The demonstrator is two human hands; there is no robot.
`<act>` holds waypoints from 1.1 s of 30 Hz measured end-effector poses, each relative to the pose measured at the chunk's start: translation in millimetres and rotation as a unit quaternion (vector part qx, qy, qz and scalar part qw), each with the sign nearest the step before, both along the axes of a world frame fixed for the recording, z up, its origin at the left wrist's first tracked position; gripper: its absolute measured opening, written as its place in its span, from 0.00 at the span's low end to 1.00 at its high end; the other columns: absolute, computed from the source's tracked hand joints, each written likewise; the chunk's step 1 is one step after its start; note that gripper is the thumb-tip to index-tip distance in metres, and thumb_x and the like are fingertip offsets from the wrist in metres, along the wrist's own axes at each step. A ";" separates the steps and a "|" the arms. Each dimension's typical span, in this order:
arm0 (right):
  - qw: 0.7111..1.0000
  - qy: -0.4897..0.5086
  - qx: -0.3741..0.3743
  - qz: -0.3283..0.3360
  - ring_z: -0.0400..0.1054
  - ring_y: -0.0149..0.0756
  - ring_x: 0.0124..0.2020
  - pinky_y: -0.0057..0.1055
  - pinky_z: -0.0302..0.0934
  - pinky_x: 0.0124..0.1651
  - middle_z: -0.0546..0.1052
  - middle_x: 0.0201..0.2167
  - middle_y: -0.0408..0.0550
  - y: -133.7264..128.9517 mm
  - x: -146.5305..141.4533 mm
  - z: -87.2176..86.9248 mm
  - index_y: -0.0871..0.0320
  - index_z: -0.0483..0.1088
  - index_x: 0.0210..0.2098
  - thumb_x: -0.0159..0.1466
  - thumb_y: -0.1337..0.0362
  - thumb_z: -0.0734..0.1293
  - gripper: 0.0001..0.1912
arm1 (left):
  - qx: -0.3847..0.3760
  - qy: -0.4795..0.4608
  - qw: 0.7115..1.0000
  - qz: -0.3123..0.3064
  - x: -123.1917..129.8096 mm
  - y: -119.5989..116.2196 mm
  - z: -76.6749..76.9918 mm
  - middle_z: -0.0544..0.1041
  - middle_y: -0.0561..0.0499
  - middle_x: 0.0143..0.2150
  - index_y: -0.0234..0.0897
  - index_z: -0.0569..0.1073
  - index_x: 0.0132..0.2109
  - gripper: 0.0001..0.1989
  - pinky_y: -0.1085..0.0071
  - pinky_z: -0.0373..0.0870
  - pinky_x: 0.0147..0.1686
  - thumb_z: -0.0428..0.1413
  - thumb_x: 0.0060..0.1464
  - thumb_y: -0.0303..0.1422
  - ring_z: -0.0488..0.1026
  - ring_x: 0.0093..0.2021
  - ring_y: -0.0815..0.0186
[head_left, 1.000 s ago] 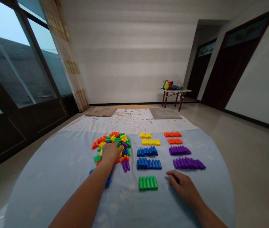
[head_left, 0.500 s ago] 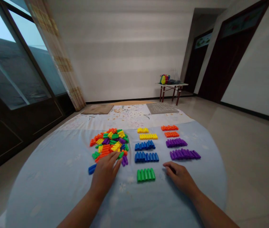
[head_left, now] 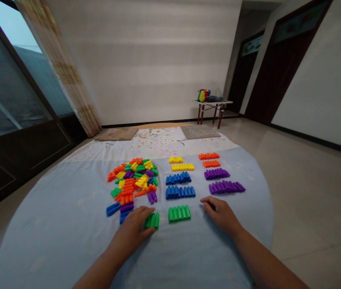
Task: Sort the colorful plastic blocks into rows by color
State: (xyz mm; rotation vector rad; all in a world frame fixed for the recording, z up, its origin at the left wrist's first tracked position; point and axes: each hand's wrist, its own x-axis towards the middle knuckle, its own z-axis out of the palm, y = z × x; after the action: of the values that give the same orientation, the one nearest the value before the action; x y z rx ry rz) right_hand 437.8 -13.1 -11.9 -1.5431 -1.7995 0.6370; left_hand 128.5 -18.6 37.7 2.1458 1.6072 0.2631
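Small green plastic tubes [head_left: 152, 220] lie side by side on the tablecloth, held between the thumb and fingers of my left hand [head_left: 135, 226]. Just beyond that hand are blue tubes [head_left: 113, 209] and a purple one, partly covered by my fingers. A mixed heap of coloured tubes [head_left: 134, 176] spreads behind them. To the right of my left hand sits a row of green tubes [head_left: 179, 213]. My right hand [head_left: 220, 214] rests on the cloth, fingers loosely curled with nothing visible in them, near the purple row [head_left: 227, 187].
Further rows stand beyond: blue [head_left: 180, 192], yellow [head_left: 182, 167] and orange [head_left: 209, 155]. The round table wears a light blue cloth [head_left: 52, 224]. Two mats [head_left: 200, 132] lie at its far side. A small side table [head_left: 214, 102] with a colourful bag stands by the wall.
My left hand has drawn back from the heap toward me, bringing green tubes level with the green row. My right hand keeps its pose. The whole view has shifted slightly.
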 end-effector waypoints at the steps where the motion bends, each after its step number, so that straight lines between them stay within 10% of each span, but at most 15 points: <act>1: 1.000 -0.001 0.001 -0.001 0.70 0.37 0.32 0.31 0.61 0.37 0.78 0.31 0.48 0.0 -0.1 0.1 0.58 0.73 0.39 0.60 0.59 0.57 0.17 | -0.002 -0.003 1.000 -0.002 2.3 0.3 1.2 0.69 0.47 0.53 0.41 0.68 0.53 0.24 0.65 0.57 0.56 0.55 0.47 0.37 0.65 0.54 0.62; 33: 0.996 0.065 0.033 -0.050 0.70 0.37 0.28 0.29 0.63 0.33 0.76 0.27 0.49 -4.2 -0.2 5.5 0.60 0.73 0.39 0.60 0.55 0.58 0.19 | 0.015 -0.106 0.994 -0.015 37.6 16.1 -3.0 0.72 0.47 0.48 0.41 0.70 0.50 0.25 0.64 0.65 0.50 0.57 0.44 0.43 0.69 0.47 0.61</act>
State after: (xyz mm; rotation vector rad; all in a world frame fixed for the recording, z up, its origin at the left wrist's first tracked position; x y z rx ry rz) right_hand 437.6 -17.3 -6.4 -1.5021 -1.6212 0.6088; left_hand 166.1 -2.4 34.7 2.0850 1.4578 0.4904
